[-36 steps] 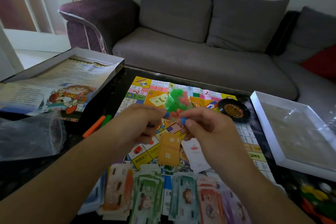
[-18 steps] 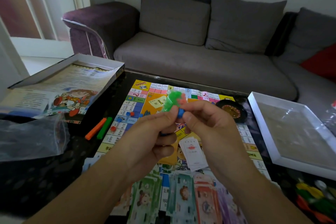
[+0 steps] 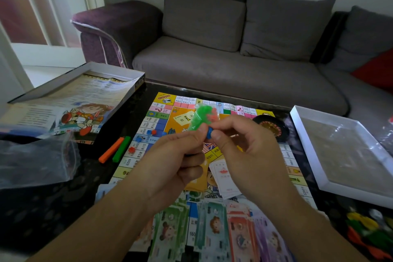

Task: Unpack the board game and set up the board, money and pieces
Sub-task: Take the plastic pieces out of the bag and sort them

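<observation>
The game board (image 3: 161, 121) lies unfolded on the dark coffee table. Above its middle, my left hand (image 3: 176, 161) and my right hand (image 3: 244, 151) together pinch a small clear bag of green and red plastic pieces (image 3: 202, 116) with a blue piece (image 3: 209, 133) at its lower end. Paper money (image 3: 214, 229) lies fanned in stacks at the board's near edge. A white card (image 3: 223, 176) and yellow cards lie on the board. Small red and blue pieces (image 3: 152, 133) sit on the left squares. A black roulette wheel (image 3: 274, 127) rests at the far right corner.
The open box half with the rule sheet (image 3: 80, 100) sits at the left, a clear plastic bag (image 3: 36, 159) in front of it. Orange and green sticks (image 3: 116, 149) lie beside the board. A white box tray (image 3: 340, 151) is at the right. A grey sofa (image 3: 234, 59) stands behind.
Both hands stay on the bag of pieces and have shifted slightly. The camera has tipped up a little, so the board and money sit lower in view.
</observation>
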`<state>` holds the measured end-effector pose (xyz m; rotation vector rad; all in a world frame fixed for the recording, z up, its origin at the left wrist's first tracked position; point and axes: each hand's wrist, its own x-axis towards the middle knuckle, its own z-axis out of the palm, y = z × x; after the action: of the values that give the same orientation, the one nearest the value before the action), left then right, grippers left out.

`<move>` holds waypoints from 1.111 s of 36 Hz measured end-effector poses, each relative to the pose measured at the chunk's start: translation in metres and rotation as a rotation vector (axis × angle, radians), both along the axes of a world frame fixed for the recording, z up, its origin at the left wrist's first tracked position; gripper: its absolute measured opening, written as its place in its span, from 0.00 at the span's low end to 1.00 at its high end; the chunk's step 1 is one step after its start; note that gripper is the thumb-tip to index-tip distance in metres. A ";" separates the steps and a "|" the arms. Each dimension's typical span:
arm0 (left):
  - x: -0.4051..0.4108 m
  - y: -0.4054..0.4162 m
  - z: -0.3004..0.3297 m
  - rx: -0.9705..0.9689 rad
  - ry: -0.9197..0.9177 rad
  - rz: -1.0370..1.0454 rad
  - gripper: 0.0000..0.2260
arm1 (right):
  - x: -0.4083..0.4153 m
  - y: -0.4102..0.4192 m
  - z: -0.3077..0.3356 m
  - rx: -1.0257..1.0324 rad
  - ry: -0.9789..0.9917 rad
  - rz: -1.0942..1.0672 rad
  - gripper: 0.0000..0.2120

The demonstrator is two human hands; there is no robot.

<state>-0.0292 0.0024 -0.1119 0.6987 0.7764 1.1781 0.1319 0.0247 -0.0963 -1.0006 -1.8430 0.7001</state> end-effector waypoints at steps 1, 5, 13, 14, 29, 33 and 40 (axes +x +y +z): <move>0.000 0.000 0.000 -0.005 -0.005 0.007 0.10 | 0.000 -0.001 0.000 0.069 -0.050 -0.004 0.07; 0.002 -0.002 0.003 -0.038 -0.016 0.021 0.09 | -0.002 -0.002 -0.004 0.286 -0.202 -0.010 0.06; 0.001 -0.004 0.009 -0.043 0.072 -0.019 0.11 | 0.004 0.000 -0.008 0.413 -0.259 -0.067 0.05; 0.001 -0.004 0.010 -0.036 0.086 -0.022 0.12 | 0.004 0.000 -0.008 0.420 -0.246 -0.074 0.06; -0.009 -0.002 0.020 0.050 0.160 -0.099 0.10 | 0.013 0.006 0.012 -0.106 0.035 0.073 0.11; -0.010 0.000 0.026 0.085 0.184 -0.168 0.04 | 0.013 0.007 0.014 -0.139 0.061 0.037 0.09; -0.008 -0.003 0.025 0.224 0.572 -0.149 0.16 | 0.012 0.009 0.013 -0.078 -0.024 -0.005 0.09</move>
<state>-0.0368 -0.0004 -0.0873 1.2901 1.0512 0.9409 0.1442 0.0334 -0.0832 -1.0683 -1.8451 0.7650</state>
